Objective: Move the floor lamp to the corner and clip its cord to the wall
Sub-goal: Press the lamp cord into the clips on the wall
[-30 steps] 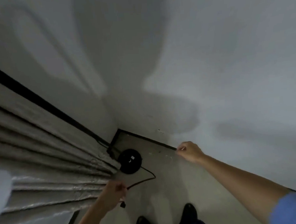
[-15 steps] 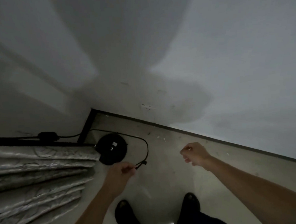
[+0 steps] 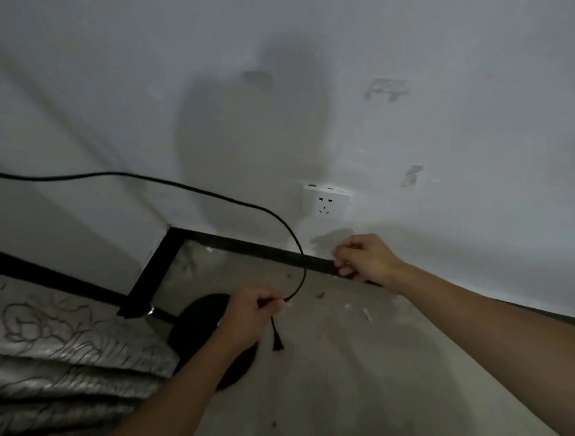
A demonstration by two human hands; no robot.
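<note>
left hand (image 3: 253, 310) is pinching the thin black lamp cord (image 3: 209, 193), plug end dangling under its fingers | right hand (image 3: 364, 258) is curled shut, maybe on a clip, cannot tell | round black lamp base (image 3: 198, 326) is sitting behind left fingers | risk: tugging might be tipping the lamp, or loose cord slipping out

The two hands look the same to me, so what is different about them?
The left hand is closed on the black cord, while the right hand pinches something too small to tell. The left hand hangs over the lamp base; the right hand is up by the baseboard, under the wall socket. Both are bare and curled shut.
</note>
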